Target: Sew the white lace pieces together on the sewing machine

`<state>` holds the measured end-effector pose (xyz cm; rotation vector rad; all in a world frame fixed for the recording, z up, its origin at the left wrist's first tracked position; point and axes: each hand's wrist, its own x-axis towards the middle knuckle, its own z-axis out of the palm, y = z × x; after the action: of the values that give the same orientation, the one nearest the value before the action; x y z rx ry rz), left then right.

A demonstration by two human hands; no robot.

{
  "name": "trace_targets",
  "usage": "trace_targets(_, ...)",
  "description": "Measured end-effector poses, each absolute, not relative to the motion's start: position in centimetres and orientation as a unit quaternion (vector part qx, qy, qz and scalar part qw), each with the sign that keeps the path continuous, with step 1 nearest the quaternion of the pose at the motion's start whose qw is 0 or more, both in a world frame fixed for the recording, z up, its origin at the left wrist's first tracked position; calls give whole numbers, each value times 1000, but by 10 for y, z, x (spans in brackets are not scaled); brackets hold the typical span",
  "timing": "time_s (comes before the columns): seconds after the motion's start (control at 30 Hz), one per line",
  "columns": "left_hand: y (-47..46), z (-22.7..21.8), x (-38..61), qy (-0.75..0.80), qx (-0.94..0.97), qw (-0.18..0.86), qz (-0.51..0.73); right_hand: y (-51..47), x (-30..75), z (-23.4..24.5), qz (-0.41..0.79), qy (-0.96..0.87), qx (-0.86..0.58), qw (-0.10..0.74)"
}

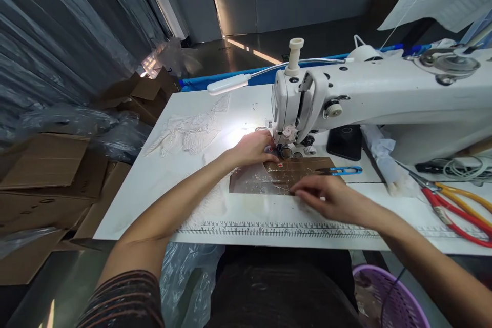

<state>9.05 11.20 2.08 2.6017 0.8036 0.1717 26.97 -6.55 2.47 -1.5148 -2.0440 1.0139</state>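
Observation:
My left hand (pixel 253 147) lies by the needle area of a white sewing machine (pixel 346 87), its fingers bent close to the presser foot (pixel 284 151). What is between them, if anything, is hidden. My right hand (pixel 325 195) is pinched at the lower edge of the brown taped bed plate (pixel 253 182); whatever is at its fingertips is too small to make out. Just above that hand lie blue thread snips (pixel 346 170). White lace fabric (pixel 196 130) spreads over the table left of the machine, and part of it runs beneath my left forearm.
A lamp (pixel 228 83) on a bendy neck lights the needle area. On the table (pixel 154 210) are a black phone (pixel 345 142), red-handled scissors (pixel 457 215) and a printed ruler (pixel 265 229). Cardboard boxes (pixel 46 169) stand left; a purple basket (pixel 407 292) is below right.

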Motion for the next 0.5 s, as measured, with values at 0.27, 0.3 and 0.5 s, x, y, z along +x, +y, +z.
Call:
trace_targets(0.27,126,14,92,201,958,204,23,-5,299,0,155,-707,-635,269)
trace_targets(0.3,127,14,92,182,969,164,17,-2,299,-4,146,-700,-639,281)
trace_targets(0.5,121,-2,97,225,974,27,26,-3,298,-21,155,-658,-650,347)
